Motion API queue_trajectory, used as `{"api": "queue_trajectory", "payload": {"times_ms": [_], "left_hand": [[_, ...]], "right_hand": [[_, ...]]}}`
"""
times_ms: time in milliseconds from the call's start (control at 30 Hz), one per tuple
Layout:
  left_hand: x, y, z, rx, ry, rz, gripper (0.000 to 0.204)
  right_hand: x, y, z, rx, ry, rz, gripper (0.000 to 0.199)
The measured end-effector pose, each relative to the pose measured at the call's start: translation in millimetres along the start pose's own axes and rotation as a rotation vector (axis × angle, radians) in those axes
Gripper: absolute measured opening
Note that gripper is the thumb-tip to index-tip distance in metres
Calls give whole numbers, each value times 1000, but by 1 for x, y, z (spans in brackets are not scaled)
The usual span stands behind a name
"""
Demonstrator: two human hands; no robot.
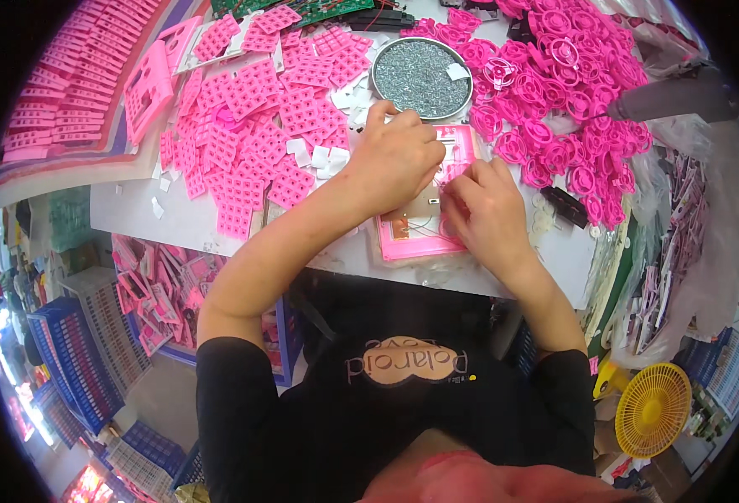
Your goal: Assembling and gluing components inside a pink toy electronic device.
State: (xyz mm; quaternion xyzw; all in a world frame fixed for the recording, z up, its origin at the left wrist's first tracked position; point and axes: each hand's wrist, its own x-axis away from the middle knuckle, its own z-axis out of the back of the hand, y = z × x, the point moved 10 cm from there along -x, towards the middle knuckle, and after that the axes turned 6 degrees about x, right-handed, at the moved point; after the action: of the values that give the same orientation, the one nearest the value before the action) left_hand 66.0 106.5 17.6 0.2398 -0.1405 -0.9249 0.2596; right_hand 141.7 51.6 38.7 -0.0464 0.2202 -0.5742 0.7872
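On the white surface (181,220), the pink case (424,246) lies insides-up, just below the screw dish (373,82). Left grip (399,159) curls over its upper part, right grip (485,201) over its right edge; can't tell what either pinches. I judge: inner-part fitting; next needs steady, precise fingers.

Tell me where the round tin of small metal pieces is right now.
In the head view, the round tin sits near the top, slightly right of centre, just beyond the left hand, between pink keypads and pink ring-shaped parts.
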Motion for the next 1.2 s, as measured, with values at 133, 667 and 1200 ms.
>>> {"api": "queue_trajectory", "payload": {"times_ms": [133, 667, 1200], "left_hand": [[-13, 11, -11, -207, -138, -89, 4], [-24, 13, -39, -230, -456, -93, 11], [-20, -37, -24, 264, -404, 331, 12]], "right_hand": [[-2, 3, -5, -21, -26, 12, 9], [-5, 10, -11, 35, -160, -14, 12], [-25, 32, -21, -180, 25, 88, 13]]}}
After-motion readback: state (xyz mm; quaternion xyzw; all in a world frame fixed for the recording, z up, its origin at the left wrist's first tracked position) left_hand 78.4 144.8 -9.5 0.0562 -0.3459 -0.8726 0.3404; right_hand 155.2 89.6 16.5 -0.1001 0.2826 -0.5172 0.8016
